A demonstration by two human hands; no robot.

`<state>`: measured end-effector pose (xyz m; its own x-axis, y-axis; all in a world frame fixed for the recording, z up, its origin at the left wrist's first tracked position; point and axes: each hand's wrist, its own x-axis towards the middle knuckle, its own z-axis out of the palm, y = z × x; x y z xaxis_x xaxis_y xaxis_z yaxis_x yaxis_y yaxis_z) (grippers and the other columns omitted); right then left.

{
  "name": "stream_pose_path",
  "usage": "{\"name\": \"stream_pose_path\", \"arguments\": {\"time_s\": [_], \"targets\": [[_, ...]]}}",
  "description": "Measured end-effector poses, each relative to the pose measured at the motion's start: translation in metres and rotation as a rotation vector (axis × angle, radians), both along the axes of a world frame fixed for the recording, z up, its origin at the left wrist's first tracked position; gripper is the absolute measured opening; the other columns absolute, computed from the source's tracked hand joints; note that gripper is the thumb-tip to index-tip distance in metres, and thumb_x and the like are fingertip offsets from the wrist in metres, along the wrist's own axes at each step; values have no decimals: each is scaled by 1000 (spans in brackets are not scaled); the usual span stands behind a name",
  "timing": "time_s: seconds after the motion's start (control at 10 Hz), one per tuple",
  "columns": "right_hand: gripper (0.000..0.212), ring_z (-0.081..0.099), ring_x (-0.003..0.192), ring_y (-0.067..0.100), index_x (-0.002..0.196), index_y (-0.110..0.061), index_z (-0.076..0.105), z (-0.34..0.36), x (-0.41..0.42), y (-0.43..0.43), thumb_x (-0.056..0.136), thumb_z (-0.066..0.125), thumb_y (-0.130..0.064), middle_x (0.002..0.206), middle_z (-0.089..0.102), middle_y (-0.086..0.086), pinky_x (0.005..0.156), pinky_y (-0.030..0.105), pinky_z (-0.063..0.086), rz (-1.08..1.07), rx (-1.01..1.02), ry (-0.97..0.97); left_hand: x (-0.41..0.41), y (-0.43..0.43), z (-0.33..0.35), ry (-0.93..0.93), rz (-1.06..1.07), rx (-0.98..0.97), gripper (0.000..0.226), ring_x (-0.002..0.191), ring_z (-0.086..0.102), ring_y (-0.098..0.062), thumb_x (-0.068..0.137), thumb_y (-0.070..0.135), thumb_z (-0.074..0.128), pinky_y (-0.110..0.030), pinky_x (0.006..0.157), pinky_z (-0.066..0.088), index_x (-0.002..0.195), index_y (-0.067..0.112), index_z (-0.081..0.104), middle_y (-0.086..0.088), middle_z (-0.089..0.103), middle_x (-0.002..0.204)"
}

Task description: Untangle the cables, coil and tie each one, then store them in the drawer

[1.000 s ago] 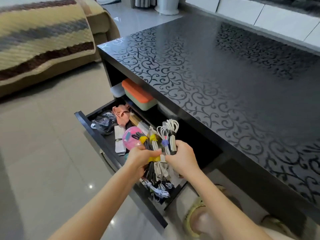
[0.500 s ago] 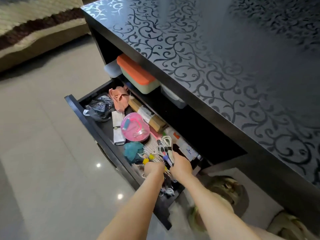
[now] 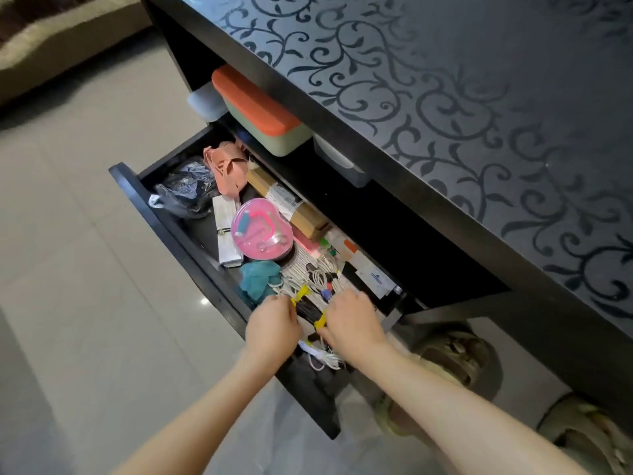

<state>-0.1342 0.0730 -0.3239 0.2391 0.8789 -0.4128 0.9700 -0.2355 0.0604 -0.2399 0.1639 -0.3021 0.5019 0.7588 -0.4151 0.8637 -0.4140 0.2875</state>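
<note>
The black drawer [image 3: 164,228] stands pulled out below the patterned top of the desk [image 3: 445,97], running from the left centre of the frame toward the lower middle. At its far, upper-left end lie a dark plastic bag [image 3: 185,186] and a pink cloth [image 3: 226,162]; beside them a long cardboard box [image 3: 291,207] runs along the back wall; a white paper packet [image 3: 226,231] lies along the front wall, touching a pink heart-shaped case [image 3: 262,229] in the middle; just below the case sits a teal cloth [image 3: 258,279]. The coiled cables [image 3: 318,282], white and black and bound with yellow ties [image 3: 299,294] and a purple one, lie in the drawer's near end, in the lower middle of the frame, between the teal cloth and a white card [image 3: 373,277]. The left hand [image 3: 272,323] and the right hand [image 3: 354,320] come down on the bundle from either side, palms down; the fingers are blurred, but both hands seem to curl round the black coil at its yellow ties. On the shelf above the drawer stand an orange-lidded box [image 3: 260,111], a clear tub [image 3: 205,101] to its left and another clear tub [image 3: 339,162] to its right; what they hold cannot be seen.
</note>
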Motion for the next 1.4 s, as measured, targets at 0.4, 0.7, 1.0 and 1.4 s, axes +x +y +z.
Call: {"name": "stream_pose_path", "arguments": {"time_s": [0.4, 0.7, 1.0, 1.4], "targets": [[16, 62, 97, 27, 103, -13, 65, -22, -46, 0, 92, 54, -10, 104, 67, 6, 66, 27, 33, -130, -190, 211, -29, 15, 19, -244, 255, 119, 6, 81, 53, -32, 86, 6, 54, -33, 63, 35, 83, 8, 48, -11, 56, 86], [10, 62, 85, 29, 92, -10, 60, 17, -1, -7, 91, 50, -8, 93, 66, 10, 58, 29, 30, -98, 20, 239, -30, 65, 17, -171, 866, -408, 9, 87, 64, -42, 85, -7, 46, -49, 81, 55, 90, -9, 54, -33, 61, 103], [16, 60, 90, 30, 96, -9, 58, 69, 22, -25, 84, 51, -2, 98, 64, 10, 57, 32, 31, -12, 131, 137, 14, 70, 23, -471, 813, -575, 30, 52, 62, -30, 83, -12, 36, -35, 40, 55, 101, -8, 60, -23, 63, 82], [9, 44, 72, 23, 91, -10, 52, 120, 39, -49, 88, 47, -4, 89, 59, 7, 46, 28, 11, -174, 189, 124, 97, 33, 38, -427, 447, -377, 21, 67, 44, -22, 83, -6, 39, -30, 63, 35, 79, 10, 53, -4, 46, 69]]}}
